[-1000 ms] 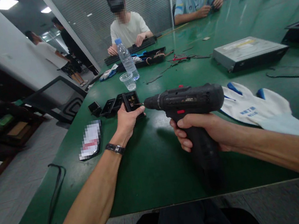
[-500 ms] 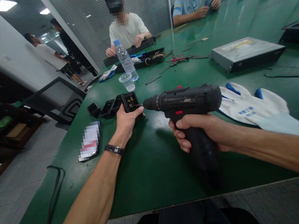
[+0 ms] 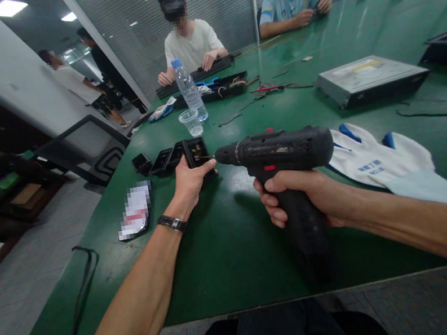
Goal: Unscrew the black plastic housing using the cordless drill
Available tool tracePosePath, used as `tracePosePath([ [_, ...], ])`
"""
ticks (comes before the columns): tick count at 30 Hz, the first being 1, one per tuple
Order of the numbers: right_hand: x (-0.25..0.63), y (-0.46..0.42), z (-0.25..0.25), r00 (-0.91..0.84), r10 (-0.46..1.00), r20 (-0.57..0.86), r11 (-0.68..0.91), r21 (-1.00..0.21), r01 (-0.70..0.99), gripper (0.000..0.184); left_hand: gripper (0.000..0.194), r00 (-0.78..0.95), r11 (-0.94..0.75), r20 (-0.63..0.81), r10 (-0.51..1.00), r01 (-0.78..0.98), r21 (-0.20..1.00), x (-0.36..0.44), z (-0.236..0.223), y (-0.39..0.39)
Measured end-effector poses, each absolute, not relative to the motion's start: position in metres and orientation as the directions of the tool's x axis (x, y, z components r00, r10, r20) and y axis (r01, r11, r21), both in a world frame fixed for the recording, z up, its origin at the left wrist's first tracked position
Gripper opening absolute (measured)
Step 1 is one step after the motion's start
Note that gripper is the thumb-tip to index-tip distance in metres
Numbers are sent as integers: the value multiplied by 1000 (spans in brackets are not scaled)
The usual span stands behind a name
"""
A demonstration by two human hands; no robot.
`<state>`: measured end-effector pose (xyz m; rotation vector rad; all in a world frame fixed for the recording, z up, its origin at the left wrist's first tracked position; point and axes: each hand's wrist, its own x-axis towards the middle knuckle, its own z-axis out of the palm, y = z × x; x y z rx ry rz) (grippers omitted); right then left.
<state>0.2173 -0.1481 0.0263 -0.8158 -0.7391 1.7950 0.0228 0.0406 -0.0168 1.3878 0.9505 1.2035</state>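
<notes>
My right hand [image 3: 297,195] is wrapped round the handle of a black cordless drill [image 3: 284,150] with red buttons. The drill lies level and points left, its thin bit reaching the face of a small black box [image 3: 196,153]. Brass-coloured parts show inside that box. My left hand [image 3: 191,178] grips the box on edge above the table, thumb along its lower front. Just left of it are more black box-like pieces [image 3: 161,162]. Whether the bit sits in a screw is too small to tell.
A white work glove [image 3: 380,155] lies right of the drill, with a silver disc drive [image 3: 372,80] behind it. A plastic cup [image 3: 190,121], a water bottle [image 3: 190,90] and a phone [image 3: 135,209] stand or lie nearby. Two people sit across the green table [image 3: 230,258].
The whole view has shifted very slightly. Both hands, the drill and the box keep the same places relative to each other.
</notes>
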Motion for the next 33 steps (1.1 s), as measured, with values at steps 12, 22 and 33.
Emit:
tracePosePath([
  [12, 219, -149, 26, -275, 940, -205, -327, -776, -540, 10, 53, 188, -176, 183, 965, -53, 983, 23, -16, 40],
  [22, 218, -148, 25, -284, 939, -192, -321, -783, -533, 9, 53, 181, -171, 178, 967, -53, 984, 23, -15, 39],
  [33, 218, -149, 28, -276, 940, -202, -325, -782, -532, 8, 53, 181, -179, 187, 966, -60, 982, 23, -16, 40],
])
